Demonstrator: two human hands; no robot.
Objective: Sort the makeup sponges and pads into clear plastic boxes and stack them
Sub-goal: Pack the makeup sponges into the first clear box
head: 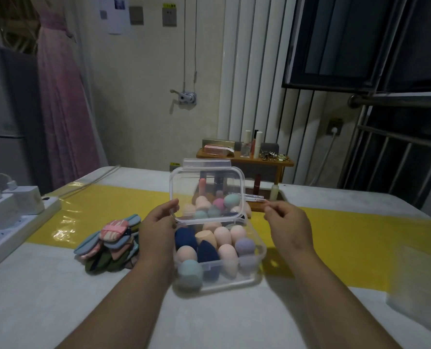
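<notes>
- Clear rigid plastic box [252,275], centre of the table [58,311], holds egg-shaped foam sponges [222,238]; lid [206,182] upright.
- Left hand [159,220] pinches the lid's left edge.
- Right hand [287,222] curled beside the lid; grasp cannot be told.
- Flat pads [108,243] heaped left.

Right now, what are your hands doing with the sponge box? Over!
Left hand grips lid, lid raised. Right hand beside it, grip unclear. Box holds sponges. Pads piled left, unboxed.
</notes>
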